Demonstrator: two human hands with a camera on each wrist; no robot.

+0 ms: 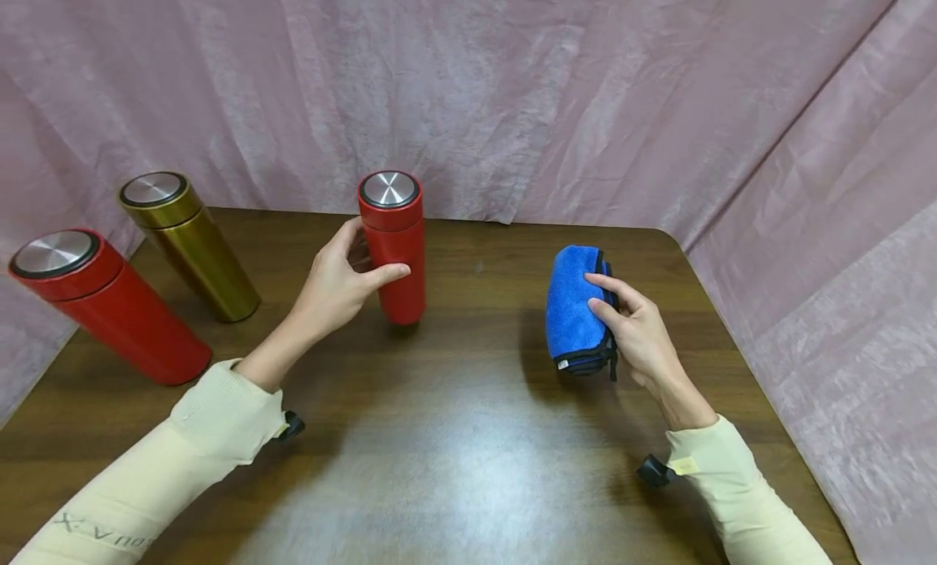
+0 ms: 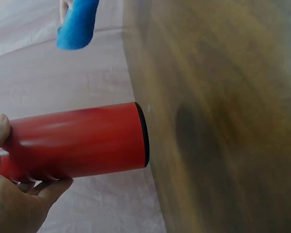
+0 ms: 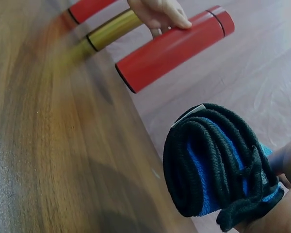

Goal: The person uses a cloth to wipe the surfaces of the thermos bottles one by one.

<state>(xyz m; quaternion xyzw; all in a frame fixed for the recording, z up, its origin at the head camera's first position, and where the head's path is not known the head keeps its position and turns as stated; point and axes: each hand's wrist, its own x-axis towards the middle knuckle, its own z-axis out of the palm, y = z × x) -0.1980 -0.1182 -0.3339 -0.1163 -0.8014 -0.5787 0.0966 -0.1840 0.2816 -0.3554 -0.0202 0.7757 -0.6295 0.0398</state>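
In the head view my left hand (image 1: pixel 340 284) grips a slim red thermos (image 1: pixel 398 264) round its body, thumb across the front. The thermos is upright with a silver-topped lid, and the left wrist view shows its black-rimmed base (image 2: pixel 143 135) apart from its shadow on the table. Over on the right, my right hand (image 1: pixel 644 333) pinches a folded blue towel (image 1: pixel 574 305) with black edging, thumb and fingers at its right side. Its rolled layers (image 3: pixel 208 165) face the camera in the right wrist view, held above the table.
A gold thermos (image 1: pixel 198 252) and a wider red thermos (image 1: pixel 120 313) stand at the left of the wooden table (image 1: pixel 454 402). Pink curtains (image 1: pixel 468 102) hang behind the table and along its right side.
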